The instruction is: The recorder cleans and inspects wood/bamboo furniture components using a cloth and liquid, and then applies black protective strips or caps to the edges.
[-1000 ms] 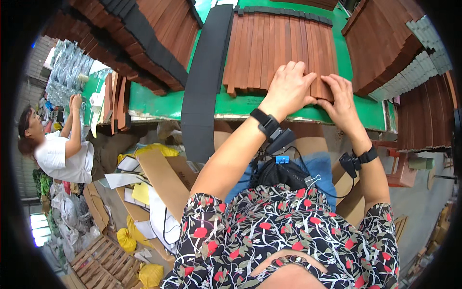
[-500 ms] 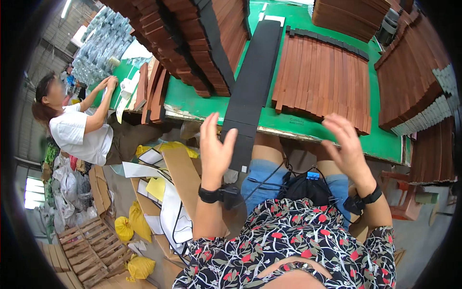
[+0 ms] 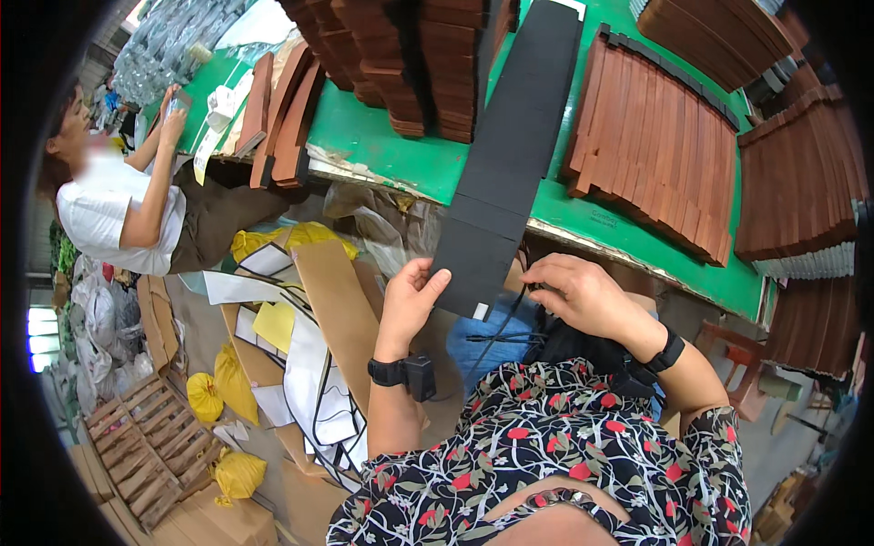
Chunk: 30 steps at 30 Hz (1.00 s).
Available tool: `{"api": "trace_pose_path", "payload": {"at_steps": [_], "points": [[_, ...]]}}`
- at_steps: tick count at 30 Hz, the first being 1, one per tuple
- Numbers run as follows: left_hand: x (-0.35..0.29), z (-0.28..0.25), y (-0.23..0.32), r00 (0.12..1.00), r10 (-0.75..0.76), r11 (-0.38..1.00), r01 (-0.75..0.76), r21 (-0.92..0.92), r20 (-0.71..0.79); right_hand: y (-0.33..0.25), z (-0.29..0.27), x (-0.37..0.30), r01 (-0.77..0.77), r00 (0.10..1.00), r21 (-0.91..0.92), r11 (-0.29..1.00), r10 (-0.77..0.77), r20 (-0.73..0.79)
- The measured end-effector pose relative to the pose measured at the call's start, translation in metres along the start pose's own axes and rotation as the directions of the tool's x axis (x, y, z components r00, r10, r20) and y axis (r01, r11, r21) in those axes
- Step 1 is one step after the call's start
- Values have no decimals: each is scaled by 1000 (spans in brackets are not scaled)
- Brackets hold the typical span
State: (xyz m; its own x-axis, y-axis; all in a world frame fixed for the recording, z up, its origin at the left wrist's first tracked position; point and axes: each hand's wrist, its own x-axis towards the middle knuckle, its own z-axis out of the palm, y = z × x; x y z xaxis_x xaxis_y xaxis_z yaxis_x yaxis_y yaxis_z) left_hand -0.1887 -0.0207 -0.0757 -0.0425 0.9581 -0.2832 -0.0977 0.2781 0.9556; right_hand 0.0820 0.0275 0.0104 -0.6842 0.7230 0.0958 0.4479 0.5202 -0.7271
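Observation:
A long, flat black strip (image 3: 505,164) with crosswise crease lines slants over the table's front edge, its near end hanging above my lap. My left hand (image 3: 410,309) is closed on the left edge of that near end, thumb on top and fingers curled beneath. Beside the strip's right edge, my right hand (image 3: 583,296) has its fingers bent and drawn together. A thin black cord (image 3: 506,329) runs close by its fingertips, and whether they pinch the cord or the strip's edge cannot be made out. A small white tab (image 3: 481,311) shows at the strip's near corner.
On the green table (image 3: 364,155) stand a tall brown stack (image 3: 401,73), a row of brown slats (image 3: 646,155) and more stacks at right. A person (image 3: 123,200) works at the far left. Cardboard (image 3: 337,309), yellow bags (image 3: 238,382) and a wooden pallet (image 3: 150,446) lie on the floor.
My hands were raised and spread apart; both have come in to the strip's near end. My left hand has taken its edge. The view has shifted, and the person at left has moved their hands.

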Motion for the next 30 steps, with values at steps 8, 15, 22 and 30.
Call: {"api": "trace_pose_path", "payload": {"at_steps": [8,15,22,30], "points": [[-43,42,58,970,119,989,-97,-111,211,9,1,2,-451,837,742,496,523,159],[-29,57,68,887,430,822,-307,-479,170,-17,-50,13,174,859,972,155,459,-227],[10,45,39,902,403,915,-393,93,-155,-6,-116,15,440,897,819,-367,213,-387],[29,68,71,823,560,764,-467,446,-97,18,-123,-11,518,855,759,-394,241,-459]]}}
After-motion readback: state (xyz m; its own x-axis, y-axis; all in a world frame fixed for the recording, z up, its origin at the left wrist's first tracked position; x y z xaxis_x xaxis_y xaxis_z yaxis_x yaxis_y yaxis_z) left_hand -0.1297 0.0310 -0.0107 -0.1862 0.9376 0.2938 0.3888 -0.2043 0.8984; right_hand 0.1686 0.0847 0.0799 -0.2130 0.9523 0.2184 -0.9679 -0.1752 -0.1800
